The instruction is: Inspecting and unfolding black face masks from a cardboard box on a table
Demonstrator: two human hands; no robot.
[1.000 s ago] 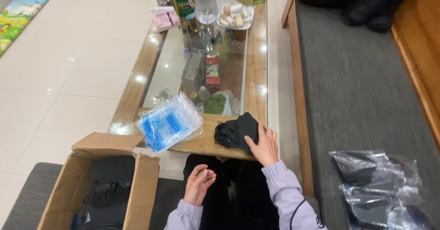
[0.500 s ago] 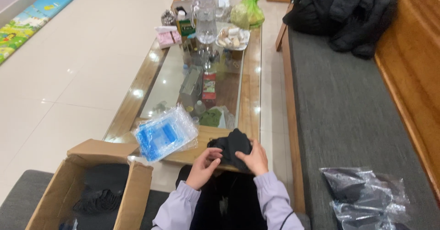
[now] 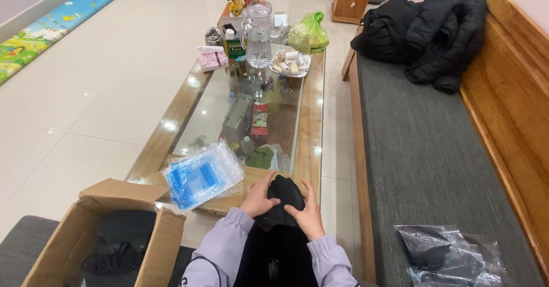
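A small black fabric item rests on the near wooden edge of a glass-topped coffee table. My left hand grips its left side and my right hand grips its right side, fingers wrapped over the cloth. Both arms wear lilac sleeves. A stack of clear plastic bags with blue print lies just left of my hands on the table's near corner.
An open cardboard box holding dark cloth stands at lower left. Packed dark items in clear bags lie on the grey bench cushion to my right; black jackets sit at its far end. A glass pitcher and clutter fill the table's far end.
My left hand rose from my lap and joined the right hand on the black fabric item. The camera view tilted upward, showing more of the table and bench.
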